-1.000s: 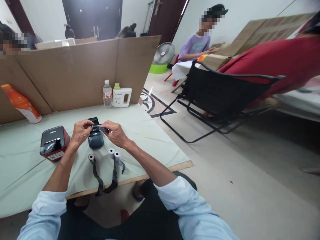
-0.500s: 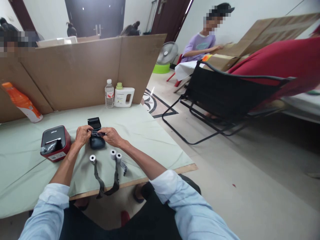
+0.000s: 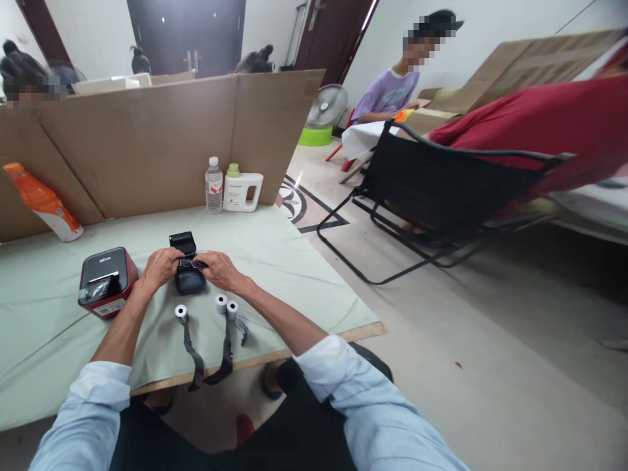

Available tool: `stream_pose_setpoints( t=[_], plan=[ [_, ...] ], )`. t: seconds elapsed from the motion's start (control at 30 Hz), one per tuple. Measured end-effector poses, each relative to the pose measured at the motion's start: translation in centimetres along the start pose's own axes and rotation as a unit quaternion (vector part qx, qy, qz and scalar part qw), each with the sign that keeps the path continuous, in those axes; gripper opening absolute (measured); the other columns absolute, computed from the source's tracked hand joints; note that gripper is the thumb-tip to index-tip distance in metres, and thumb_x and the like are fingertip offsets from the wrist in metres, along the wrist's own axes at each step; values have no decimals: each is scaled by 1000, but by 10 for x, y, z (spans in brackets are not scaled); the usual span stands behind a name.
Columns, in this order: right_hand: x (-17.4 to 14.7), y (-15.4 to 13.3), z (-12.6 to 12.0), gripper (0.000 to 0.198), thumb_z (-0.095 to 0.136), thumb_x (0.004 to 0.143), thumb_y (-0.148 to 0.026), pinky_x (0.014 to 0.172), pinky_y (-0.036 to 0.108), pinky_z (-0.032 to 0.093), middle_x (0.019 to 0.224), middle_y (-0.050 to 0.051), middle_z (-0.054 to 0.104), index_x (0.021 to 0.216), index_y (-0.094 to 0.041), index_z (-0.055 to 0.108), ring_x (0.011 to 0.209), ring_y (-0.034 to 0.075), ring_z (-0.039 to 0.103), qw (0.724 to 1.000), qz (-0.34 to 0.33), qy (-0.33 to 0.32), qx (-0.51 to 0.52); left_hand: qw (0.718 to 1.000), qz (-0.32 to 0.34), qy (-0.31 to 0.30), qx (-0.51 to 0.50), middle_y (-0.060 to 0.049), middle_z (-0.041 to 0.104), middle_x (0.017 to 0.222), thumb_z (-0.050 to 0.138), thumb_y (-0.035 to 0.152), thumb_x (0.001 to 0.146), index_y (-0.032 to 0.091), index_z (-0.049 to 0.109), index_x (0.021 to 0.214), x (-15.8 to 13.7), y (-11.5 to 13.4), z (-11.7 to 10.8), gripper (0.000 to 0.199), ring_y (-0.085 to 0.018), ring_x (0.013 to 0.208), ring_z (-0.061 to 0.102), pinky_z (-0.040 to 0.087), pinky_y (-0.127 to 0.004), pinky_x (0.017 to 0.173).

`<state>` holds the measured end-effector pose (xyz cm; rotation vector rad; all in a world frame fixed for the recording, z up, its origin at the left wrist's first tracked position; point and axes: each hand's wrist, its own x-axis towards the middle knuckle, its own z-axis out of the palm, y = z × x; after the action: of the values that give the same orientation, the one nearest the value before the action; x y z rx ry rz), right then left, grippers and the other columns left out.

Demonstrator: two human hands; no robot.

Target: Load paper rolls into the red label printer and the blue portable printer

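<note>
Both hands meet over a small black device (image 3: 190, 282) on the cloth, its lid (image 3: 182, 243) raised at the back. It looks like a portable label printer. My left hand (image 3: 163, 265) pinches the left end of a small dark glossy piece (image 3: 186, 262), and my right hand (image 3: 218, 269) pinches its right end. The piece sits just above the device's opening; its kind is too small to make out. Nearer me stand white paper rolls (image 3: 181, 313) with dark strips (image 3: 227, 353) trailing toward the table edge.
A red and black printer (image 3: 108, 281) stands left of my left hand. An orange bottle (image 3: 44, 201) leans on the cardboard screen (image 3: 147, 144). A water bottle (image 3: 214, 186) and a white jug (image 3: 243, 191) stand at the back. A black folding chair (image 3: 422, 190) is at right, near other people.
My hands stay over the black device, with the glossy piece shifted slightly between my fingers. At right, the person in purple has lowered an arm, and the person in red has moved leftward.
</note>
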<state>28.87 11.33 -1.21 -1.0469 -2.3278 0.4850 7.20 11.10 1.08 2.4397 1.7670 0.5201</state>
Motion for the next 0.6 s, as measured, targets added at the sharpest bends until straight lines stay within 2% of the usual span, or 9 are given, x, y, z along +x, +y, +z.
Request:
stream_pose_setpoints(
  t=[0.37,0.6],
  plan=[
    [4,-4,-4,34,55,88,-11,79,29,46,102,5,80,112,-25,74,91,23,70,999,29,34,19,1000,7,-9,-7,-8,80,106,53,12,85,25,81,100,7,-2,-3,35,-25,98,73,53,-32,90],
    [10,-7,-11,34,53,88,-11,75,28,44,96,3,79,112,-25,74,82,22,69,998,29,56,27,1000,-12,-12,-22,-5,79,93,48,16,89,25,77,110,4,-4,-3,37,-23,84,71,50,-30,79]
  ],
)
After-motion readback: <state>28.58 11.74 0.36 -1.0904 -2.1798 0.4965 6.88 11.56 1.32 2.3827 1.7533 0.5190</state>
